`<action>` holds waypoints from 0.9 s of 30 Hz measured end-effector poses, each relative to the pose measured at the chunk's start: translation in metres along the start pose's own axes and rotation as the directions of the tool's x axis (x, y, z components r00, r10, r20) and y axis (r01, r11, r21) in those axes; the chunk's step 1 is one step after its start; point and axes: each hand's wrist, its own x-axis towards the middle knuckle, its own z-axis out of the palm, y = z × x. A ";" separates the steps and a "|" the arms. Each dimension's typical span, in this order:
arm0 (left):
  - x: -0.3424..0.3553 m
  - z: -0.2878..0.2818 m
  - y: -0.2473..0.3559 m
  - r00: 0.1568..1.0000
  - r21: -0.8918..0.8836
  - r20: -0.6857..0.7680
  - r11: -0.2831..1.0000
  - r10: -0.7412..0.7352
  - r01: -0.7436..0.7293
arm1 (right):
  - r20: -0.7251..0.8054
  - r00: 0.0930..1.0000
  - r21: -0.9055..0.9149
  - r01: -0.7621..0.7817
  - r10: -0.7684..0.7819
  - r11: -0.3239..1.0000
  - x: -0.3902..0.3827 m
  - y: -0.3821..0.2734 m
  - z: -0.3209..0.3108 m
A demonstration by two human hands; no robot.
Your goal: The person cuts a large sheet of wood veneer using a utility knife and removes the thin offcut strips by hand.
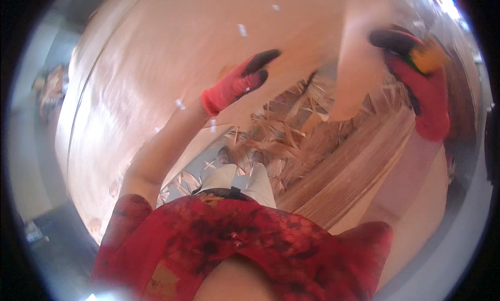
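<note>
My left hand (239, 84), in a red glove with black fingertips, is open over a broad sheet of wood veneer (172, 56). Its fingers stretch to the right and hold nothing. On the right, my right hand (424, 92), gloved the same way, is closed on a yellow and green object (431, 57). Motion blur hides what kind of thing that is. Just left of this hand, a pale loose piece of veneer (357, 66) hangs down with a curved lower end; whether the hand touches it, I cannot tell.
Torn veneer scraps (291, 126) lie heaped between the broad sheet and a stack of long brown veneer (338, 170) at the lower right. More scraps litter the floor around my feet (224, 155). Several small white bits (242, 30) dot the sheet.
</note>
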 end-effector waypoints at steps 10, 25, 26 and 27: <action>-0.118 -0.135 0.147 0.781 -0.563 -0.601 0.783 -0.168 -0.265 | 0.417 0.908 0.094 0.007 -0.046 0.996 0.150 -0.114 0.193; -0.541 -0.274 0.213 0.381 0.037 -0.902 0.918 0.201 -0.396 | 0.955 0.236 0.269 -0.436 -0.179 0.859 0.075 -0.076 0.476; -0.569 -0.276 0.220 0.383 0.108 -0.884 0.915 0.267 -0.389 | 0.940 0.264 0.317 -0.431 -0.218 0.845 0.081 -0.085 0.487; -0.633 -0.276 0.238 0.292 0.168 -0.916 0.926 0.273 -0.339 | 0.952 0.182 0.301 -0.404 -0.246 0.864 0.105 -0.101 0.495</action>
